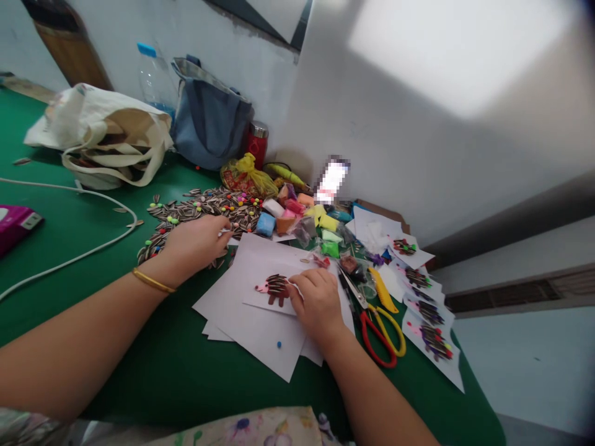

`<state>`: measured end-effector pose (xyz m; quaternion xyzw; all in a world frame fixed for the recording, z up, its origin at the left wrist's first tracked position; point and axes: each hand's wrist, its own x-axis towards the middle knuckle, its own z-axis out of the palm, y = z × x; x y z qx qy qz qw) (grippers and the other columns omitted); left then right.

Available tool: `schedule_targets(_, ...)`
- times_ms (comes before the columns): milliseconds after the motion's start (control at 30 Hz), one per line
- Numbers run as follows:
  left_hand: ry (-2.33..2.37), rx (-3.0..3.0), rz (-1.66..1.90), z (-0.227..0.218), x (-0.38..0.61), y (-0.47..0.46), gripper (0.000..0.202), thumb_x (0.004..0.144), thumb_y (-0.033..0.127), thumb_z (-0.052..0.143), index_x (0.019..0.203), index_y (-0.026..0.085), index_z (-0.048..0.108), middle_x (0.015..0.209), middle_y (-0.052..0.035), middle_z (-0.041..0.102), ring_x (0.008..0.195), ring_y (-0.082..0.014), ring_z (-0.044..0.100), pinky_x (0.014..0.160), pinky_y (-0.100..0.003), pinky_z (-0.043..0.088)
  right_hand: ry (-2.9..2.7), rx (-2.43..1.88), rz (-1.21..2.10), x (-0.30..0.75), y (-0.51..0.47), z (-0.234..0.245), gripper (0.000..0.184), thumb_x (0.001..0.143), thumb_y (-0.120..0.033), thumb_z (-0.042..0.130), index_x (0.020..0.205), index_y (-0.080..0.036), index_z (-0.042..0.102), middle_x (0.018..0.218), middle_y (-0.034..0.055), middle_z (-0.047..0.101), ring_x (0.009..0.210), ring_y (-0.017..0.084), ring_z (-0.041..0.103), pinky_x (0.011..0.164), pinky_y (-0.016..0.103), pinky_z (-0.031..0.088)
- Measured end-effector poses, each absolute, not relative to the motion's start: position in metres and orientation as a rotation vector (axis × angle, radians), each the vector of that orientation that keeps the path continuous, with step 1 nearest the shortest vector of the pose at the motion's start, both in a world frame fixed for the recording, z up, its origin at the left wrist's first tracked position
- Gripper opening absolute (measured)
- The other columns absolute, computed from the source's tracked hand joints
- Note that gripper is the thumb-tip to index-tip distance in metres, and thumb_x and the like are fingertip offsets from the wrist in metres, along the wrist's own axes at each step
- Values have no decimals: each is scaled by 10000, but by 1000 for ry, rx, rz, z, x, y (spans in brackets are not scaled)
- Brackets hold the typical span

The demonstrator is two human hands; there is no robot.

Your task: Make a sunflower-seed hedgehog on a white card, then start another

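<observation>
My left hand [199, 240], fingers pinched together, is at the near edge of a pile of striped sunflower seeds [214, 204] mixed with small coloured balls. What it pinches, if anything, cannot be made out. My right hand [320, 305] rests on white paper [242, 322], its curled thumb and fingers at the back end of a small hedgehog figure [277, 288]. The hedgehog has a pink face, brown legs and seeds as spines. Whatever lies between those fingertips is hidden. A tiny blue ball [279, 344] sits on the paper below it.
Scissors [374, 325] and a yellow cutter [383, 290] lie right of my right hand. Farther right are several finished hedgehog sheets [434, 347]. Coloured clay packets [297, 214], a phone [331, 179], a red flask [257, 142] and bags [209, 118] stand behind. A white cable [111, 199] crosses the left.
</observation>
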<state>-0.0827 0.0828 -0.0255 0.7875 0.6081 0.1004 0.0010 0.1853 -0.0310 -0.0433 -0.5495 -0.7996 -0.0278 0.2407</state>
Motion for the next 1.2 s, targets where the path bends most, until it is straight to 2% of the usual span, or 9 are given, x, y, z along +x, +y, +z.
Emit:
schedule_targets(167, 1951, 2540, 88, -35, -81, 81, 488, 912, 537, 449, 1138, 138, 616, 1023, -208, 665, 917, -391, 668, 751, -438, 476, -2172, -1489, -20, 185, -32, -44, 156, 962, -284, 563, 949, -217, 704, 895, 52, 682, 898, 217, 538, 875, 384, 336)
schedule_targets(333, 1910, 2609, 197, -43, -71, 75, 437, 969, 434, 353, 1121, 111, 606, 1028, -234, 639, 919, -386, 658, 780, -480, 467, -2185, -1476, -1, 185, -32, -44, 134, 950, -277, 585, 961, -222, 706, 904, 46, 682, 907, 213, 538, 866, 377, 332)
schedule_targets(567, 1980, 2515, 93, -37, -71, 80, 343, 968, 298, 315, 1058, 128, 598, 990, -208, 655, 857, -338, 680, 712, -407, 479, -2190, -1470, -65, 186, -32, -45, 129, 945, -273, 589, 941, -227, 709, 887, 41, 672, 901, 207, 532, 857, 366, 330)
schedule_targets(667, 2038, 2459, 147, -32, -77, 87, 330, 967, 308, 315, 1038, 139, 589, 1003, -203, 661, 833, -316, 676, 682, -375, 465, -2181, -1465, -61, 187, -32, -45, 134, 945, -274, 589, 932, -226, 713, 881, 42, 672, 901, 210, 532, 859, 370, 333)
schedule_targets(800, 2006, 2156, 641, -24, -83, 96, 276, 967, 381, 372, 872, 184, 541, 869, -115, 635, 803, -258, 616, 678, -335, 429, -2182, -1466, -54, 187, -32, -45, 145, 949, -269, 579, 919, -221, 712, 877, 46, 673, 901, 215, 536, 855, 373, 343)
schedule_targets(900, 1609, 1520, 1045, -17, -82, 95, 234, 961, 385, 432, 825, 198, 460, 722, -7, 504, 662, -151, 482, 598, -272, 379, -2174, -1469, -36, 187, -32, -45, 150, 951, -264, 571, 927, -216, 712, 884, 52, 676, 898, 217, 541, 852, 377, 355)
schedule_targets(1000, 1375, 1404, 1011, -10, -72, 82, 292, 1012, 418, 287, 833, 213, 393, 694, 36, 420, 557, -89, 358, 509, -220, 328, -2147, -1449, -8, 185, -33, -44, 154, 954, -261, 563, 936, -216, 710, 889, 53, 677, 892, 217, 550, 857, 383, 370)
schedule_targets(1100, 1047, 1159, 944, -6, -52, 59, 279, 1010, 384, 336, 797, 212, 390, 647, 55, 306, 495, -71, 218, 429, -187, 237, -2091, -1389, 17, 181, -37, -40, 161, 964, -258, 544, 967, -219, 701, 919, 55, 682, 898, 215, 561, 863, 385, 390)
schedule_targets(1200, 745, 687, 810, -7, -27, 30, 271, 1012, 336, 366, 782, 203, 413, 624, 69, 258, 447, -57, 175, 369, -159, 181, -2067, -1280, 68, 173, -44, -33, 183, 982, -271, 508, 1050, -213, 668, 968, 66, 689, 920, 213, 578, 862, 378, 419)
